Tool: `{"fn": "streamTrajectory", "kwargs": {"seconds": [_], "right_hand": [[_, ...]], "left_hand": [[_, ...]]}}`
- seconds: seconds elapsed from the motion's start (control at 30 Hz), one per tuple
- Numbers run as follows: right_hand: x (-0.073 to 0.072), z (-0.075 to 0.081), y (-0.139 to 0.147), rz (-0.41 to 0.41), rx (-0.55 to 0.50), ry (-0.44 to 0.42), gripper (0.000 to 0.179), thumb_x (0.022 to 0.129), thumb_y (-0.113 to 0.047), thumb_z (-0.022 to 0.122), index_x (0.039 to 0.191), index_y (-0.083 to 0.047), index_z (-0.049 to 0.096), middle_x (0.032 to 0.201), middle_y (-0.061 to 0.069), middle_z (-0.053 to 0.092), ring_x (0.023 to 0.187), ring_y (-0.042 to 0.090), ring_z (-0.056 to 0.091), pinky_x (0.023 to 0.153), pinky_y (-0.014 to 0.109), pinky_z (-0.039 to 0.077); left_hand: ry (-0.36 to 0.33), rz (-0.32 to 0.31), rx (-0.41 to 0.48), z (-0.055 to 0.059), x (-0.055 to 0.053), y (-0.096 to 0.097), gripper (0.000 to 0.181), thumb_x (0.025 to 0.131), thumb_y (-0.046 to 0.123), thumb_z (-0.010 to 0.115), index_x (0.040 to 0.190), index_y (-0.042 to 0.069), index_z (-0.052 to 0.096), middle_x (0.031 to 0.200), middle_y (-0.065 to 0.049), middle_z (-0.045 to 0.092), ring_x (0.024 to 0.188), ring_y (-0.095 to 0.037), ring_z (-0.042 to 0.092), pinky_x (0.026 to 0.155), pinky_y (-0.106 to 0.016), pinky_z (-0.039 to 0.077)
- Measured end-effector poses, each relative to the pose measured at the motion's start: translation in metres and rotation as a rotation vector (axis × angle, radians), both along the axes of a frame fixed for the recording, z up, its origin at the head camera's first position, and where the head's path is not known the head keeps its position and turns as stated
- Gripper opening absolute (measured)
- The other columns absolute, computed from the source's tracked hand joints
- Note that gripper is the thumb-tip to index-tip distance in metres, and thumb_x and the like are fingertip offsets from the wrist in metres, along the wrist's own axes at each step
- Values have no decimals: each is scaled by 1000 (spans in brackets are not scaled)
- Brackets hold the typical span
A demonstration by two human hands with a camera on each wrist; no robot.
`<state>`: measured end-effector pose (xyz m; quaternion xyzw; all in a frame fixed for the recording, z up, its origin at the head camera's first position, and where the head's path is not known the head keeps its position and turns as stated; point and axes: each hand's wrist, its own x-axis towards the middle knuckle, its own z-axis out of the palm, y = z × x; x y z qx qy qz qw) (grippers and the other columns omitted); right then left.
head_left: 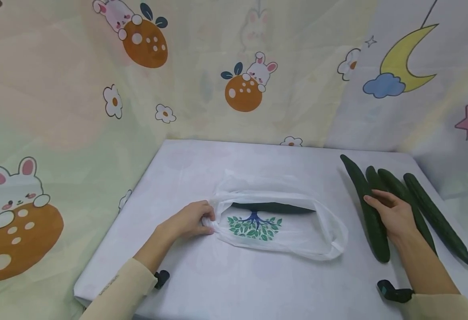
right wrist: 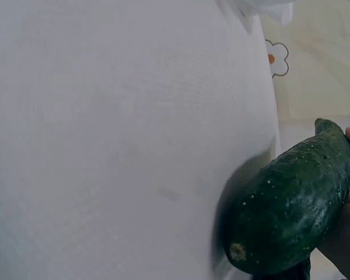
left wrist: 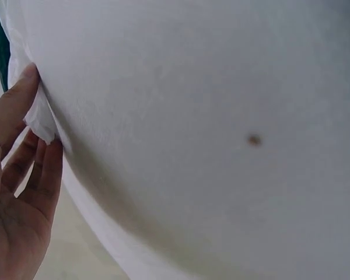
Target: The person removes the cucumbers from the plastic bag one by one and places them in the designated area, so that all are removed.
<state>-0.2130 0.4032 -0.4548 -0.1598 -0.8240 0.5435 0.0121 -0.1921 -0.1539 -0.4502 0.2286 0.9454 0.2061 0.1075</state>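
Note:
A white plastic bag point(head_left: 298, 233) with a green tree print lies on the table, its mouth spread. Inside it a dark green cucumber point(head_left: 274, 207) shows as a strip; the bag covers the rest. My left hand point(head_left: 191, 220) pinches the bag's left end between thumb and fingers, and the left wrist view shows the gathered plastic point(left wrist: 42, 123) there. On the right, my right hand point(head_left: 395, 218) grips the leftmost of the loose cucumbers point(head_left: 371, 229). In the right wrist view this cucumber point(right wrist: 291, 204) hides most of the fingers.
Beside the right hand lie more cucumbers: a short visible end point(head_left: 373, 175), one partly under the hand point(head_left: 395, 184), and one at the far right point(head_left: 438, 218). The white-covered table point(head_left: 258, 284) meets a printed cloth backdrop point(head_left: 298, 98) behind and at the sides.

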Motion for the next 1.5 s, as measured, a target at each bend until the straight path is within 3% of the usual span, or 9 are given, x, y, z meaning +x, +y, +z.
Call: {"fn": "streamTrajectory", "kwargs": {"seconds": [0.2,0.43,0.53,0.67,0.73,0.8,1.03,1.23,1.5], "right_hand": [[-2,-1,2,-24,134,-18,76,95,-49,69,152,-4,46,124,-9,51,104,6,46,72,14,42],[-6,0,1,-22,197,-28,78,96,-50,66,152,0,44,137,13,50,102,9,49,70,15,42],[-7,-2,0,11,245,-25,77,98,-50,63,151,3,43,143,22,49,107,19,54,69,15,43],[-8,-4,-3,57,301,-22,76,101,-48,58,151,7,40,149,33,43,128,47,50,89,39,52],[-9,-4,-4,69,316,-32,76,102,-46,57,151,8,37,151,36,40,135,54,43,97,55,49],[-9,-3,-4,79,336,-38,77,103,-45,56,152,10,33,150,38,40,136,56,42,101,63,44],[-9,1,5,103,456,14,77,105,-36,55,153,15,22,143,40,47,129,56,49,96,64,47],[-9,3,6,102,489,89,71,105,-33,56,152,12,28,143,38,48,129,58,48,98,66,44],[-10,15,-10,177,514,183,60,104,-27,60,146,10,39,139,36,51,130,58,46,103,65,41]], "left_hand": [[-8,-1,-7,-2,1,0,27,83,26,87,95,21,64,98,9,58,89,-11,52,84,-33,47],[-2,9,5,0,2,0,27,82,26,88,95,22,64,100,9,59,92,-13,53,86,-35,48],[1,0,6,0,1,0,27,82,25,88,95,21,64,99,9,59,91,-13,53,86,-35,47],[2,-3,3,-1,-1,-1,27,82,26,88,94,22,64,99,9,59,91,-12,53,85,-34,47],[-2,2,1,-1,-1,-1,27,82,27,88,94,23,64,100,10,59,91,-11,53,85,-34,48],[-6,9,0,-2,-1,-1,27,82,27,88,94,23,64,100,10,59,91,-11,53,85,-34,48],[-6,18,2,-1,-1,-1,28,81,26,89,94,22,64,100,10,60,91,-11,53,85,-34,48],[-8,20,3,3,-2,0,27,81,24,89,93,21,65,98,9,59,90,-12,53,85,-34,48],[-7,21,5,-1,-1,-1,27,81,25,89,94,22,65,100,10,60,92,-12,54,87,-35,48]]}}
